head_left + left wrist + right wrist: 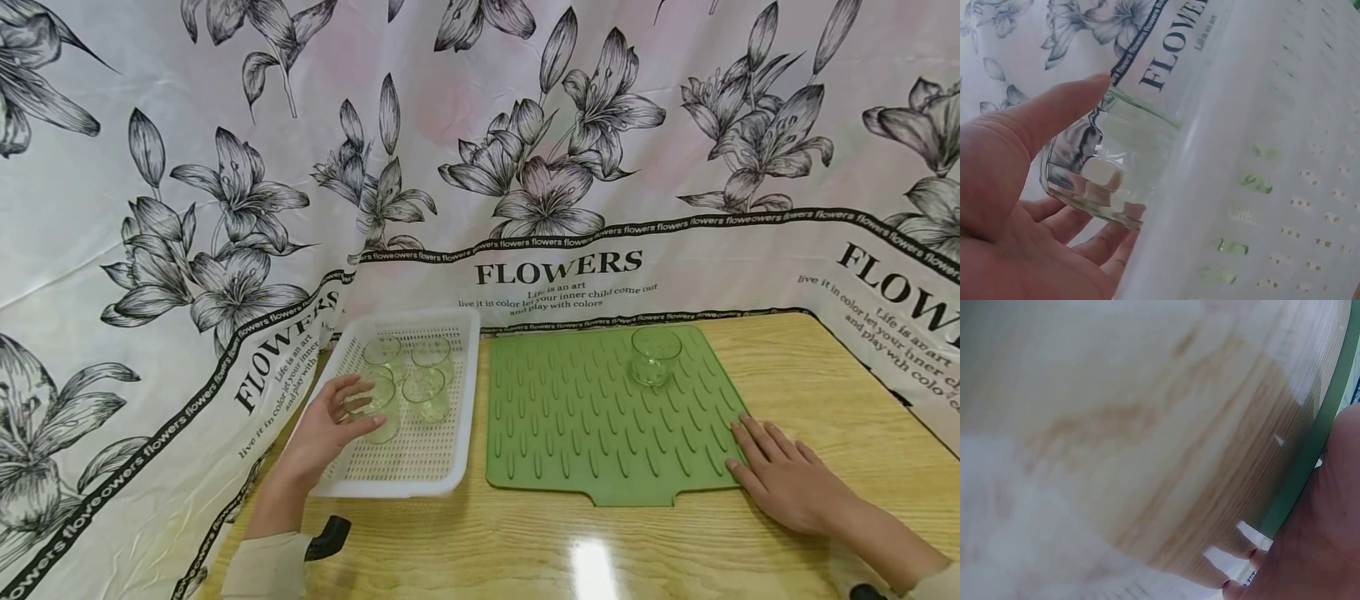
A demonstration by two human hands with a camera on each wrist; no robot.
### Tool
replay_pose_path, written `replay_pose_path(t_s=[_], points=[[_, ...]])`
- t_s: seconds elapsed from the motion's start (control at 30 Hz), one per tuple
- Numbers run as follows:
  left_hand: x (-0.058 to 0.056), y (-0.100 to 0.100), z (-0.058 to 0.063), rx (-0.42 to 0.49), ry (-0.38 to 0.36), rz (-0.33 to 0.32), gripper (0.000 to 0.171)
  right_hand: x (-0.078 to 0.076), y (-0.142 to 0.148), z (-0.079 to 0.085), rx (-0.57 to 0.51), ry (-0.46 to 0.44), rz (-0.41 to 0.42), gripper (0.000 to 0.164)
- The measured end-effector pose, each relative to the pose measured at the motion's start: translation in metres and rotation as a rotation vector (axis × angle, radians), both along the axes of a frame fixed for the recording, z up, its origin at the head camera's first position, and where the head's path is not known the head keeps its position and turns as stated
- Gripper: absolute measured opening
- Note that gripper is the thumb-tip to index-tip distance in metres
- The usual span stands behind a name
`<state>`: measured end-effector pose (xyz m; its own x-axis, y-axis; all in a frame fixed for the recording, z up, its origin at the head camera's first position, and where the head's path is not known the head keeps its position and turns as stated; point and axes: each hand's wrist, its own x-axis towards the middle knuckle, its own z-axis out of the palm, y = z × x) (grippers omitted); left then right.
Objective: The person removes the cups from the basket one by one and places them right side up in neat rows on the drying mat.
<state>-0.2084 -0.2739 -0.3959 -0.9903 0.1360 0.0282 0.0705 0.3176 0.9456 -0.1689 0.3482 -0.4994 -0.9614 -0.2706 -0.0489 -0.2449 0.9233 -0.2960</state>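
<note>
My left hand reaches over the left side of a white perforated plastic basket. Its thumb and fingers curve round a clear drinking glass, the front-left one of several in the basket; the thumb lies at the rim in the left wrist view. Close beside it stands another glass. Palm down with its fingers straight, my right hand rests at the right edge of a green ridged drying mat, fingertips at its border. One more glass stands upright on the mat's back right.
Basket and mat lie side by side on a wood-grain table, a narrow gap between them. A white curtain printed with flowers hangs along the back and both sides, close behind the basket.
</note>
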Motion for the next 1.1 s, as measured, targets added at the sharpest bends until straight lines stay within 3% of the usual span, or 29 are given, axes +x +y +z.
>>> replay_pose_path(t_s=[1.1], points=[[0.001,0.029,0.009,0.042,0.038,-0.015,0.078,0.000,0.000,-0.004,-0.013,0.021,-0.002,0.070]])
